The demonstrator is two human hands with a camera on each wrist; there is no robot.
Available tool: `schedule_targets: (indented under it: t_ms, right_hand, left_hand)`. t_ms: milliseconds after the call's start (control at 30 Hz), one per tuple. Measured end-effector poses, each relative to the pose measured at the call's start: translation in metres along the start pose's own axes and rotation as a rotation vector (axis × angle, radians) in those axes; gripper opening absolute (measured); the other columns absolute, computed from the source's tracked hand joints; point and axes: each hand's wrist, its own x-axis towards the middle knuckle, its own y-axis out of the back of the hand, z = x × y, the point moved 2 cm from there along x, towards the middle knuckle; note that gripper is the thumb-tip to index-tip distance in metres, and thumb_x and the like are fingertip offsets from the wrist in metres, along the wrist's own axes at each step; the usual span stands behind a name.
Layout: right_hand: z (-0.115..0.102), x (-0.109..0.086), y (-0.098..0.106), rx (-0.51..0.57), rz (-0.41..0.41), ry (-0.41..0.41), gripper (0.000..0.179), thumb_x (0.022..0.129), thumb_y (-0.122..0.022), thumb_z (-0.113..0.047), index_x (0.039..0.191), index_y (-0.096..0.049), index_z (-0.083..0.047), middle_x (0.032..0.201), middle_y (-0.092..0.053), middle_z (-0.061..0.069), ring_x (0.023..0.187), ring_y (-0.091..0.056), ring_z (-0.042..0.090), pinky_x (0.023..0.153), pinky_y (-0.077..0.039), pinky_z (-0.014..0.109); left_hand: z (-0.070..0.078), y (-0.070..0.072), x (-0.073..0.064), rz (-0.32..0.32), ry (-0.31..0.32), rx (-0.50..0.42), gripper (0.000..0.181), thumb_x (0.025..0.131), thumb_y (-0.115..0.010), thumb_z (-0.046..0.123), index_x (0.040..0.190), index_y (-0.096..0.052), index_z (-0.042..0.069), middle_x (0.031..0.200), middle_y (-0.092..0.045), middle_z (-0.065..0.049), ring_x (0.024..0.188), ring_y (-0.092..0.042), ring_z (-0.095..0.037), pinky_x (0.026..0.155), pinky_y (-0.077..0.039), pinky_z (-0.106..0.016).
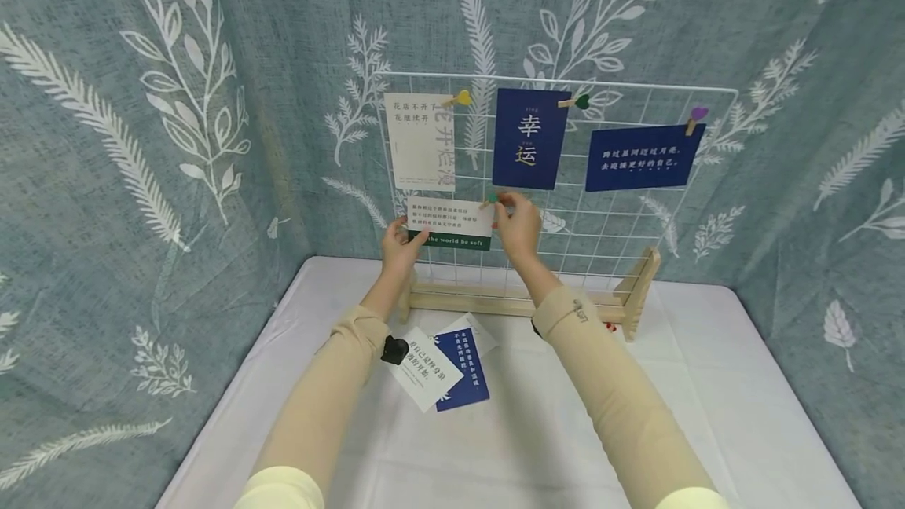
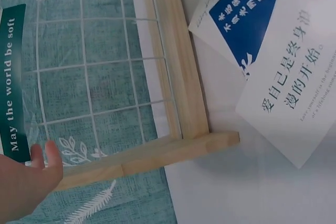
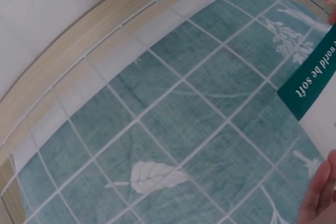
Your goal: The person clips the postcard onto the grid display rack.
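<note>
A white card with a green band [image 1: 445, 218] lies flat against the lower left of a white wire grid [image 1: 580, 236]. At its left edge my left hand [image 1: 400, 246] pinches it, thumb over the front. My right hand [image 1: 519, 225] is at the card's upper right corner and pinches a small wooden clothespin with a green top [image 1: 491, 200]. The left wrist view shows the band [image 2: 14, 85] reading "May the world be soft" beside my fingers. In the right wrist view my right fingertips [image 3: 317, 190] are close to the card's edge.
Above hang a white card [image 1: 419, 148], a dark blue card [image 1: 529, 148] and a wide blue card [image 1: 636, 159], each held by a clothespin. A wooden base [image 1: 481, 302] supports the grid. Loose cards [image 1: 427, 371] overlap on the white tabletop [image 1: 566, 430]. A leaf-patterned curtain surrounds it.
</note>
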Motion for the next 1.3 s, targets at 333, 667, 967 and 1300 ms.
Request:
schedule_targets:
  t_ms: [333,667,967,1300]
  right_hand:
    - [0.001,-0.002,0.005,-0.011,0.006,0.039,0.023,0.089,-0.058,-0.001,0.111,-0.063,0.005,0.106,-0.068,0.021,0.085,-0.070,0.032,0.071,-0.059,0.034]
    - [0.007,-0.007,0.012,0.070,0.031,0.080,0.019,0.087,-0.058,0.003,0.104,-0.064,0.008,0.096,-0.068,0.024,0.086,-0.067,0.034,0.075,-0.057,0.039]
    - [0.014,-0.011,0.021,0.083,-0.004,0.110,0.017,0.087,-0.061,0.000,0.101,-0.065,0.008,0.094,-0.068,0.024,0.082,-0.065,0.034,0.072,-0.056,0.040]
    - [0.023,-0.021,0.027,0.097,-0.037,0.071,0.018,0.086,-0.065,-0.004,0.101,-0.067,0.007,0.097,-0.069,0.023,0.082,-0.065,0.034,0.068,-0.053,0.027]
  left_hand:
    - [0.048,-0.003,-0.060,-0.015,0.018,-0.078,0.064,0.094,-0.057,0.011,0.148,-0.022,0.009,0.152,-0.021,-0.023,0.141,-0.023,-0.039,0.115,-0.029,-0.044]
    - [0.027,-0.005,-0.050,0.035,-0.032,-0.180,0.072,0.090,-0.063,0.010,0.149,-0.022,0.015,0.154,-0.018,-0.018,0.143,-0.019,-0.035,0.116,-0.028,-0.039]
    - [0.018,0.000,-0.054,0.030,0.004,-0.211,0.072,0.090,-0.061,0.011,0.150,-0.021,0.019,0.156,-0.020,-0.012,0.144,-0.018,-0.034,0.116,-0.025,-0.049]
    - [0.008,0.006,-0.063,0.021,0.004,-0.187,0.065,0.092,-0.060,0.015,0.148,-0.027,0.012,0.152,-0.029,-0.016,0.139,-0.031,-0.032,0.110,-0.034,-0.052]
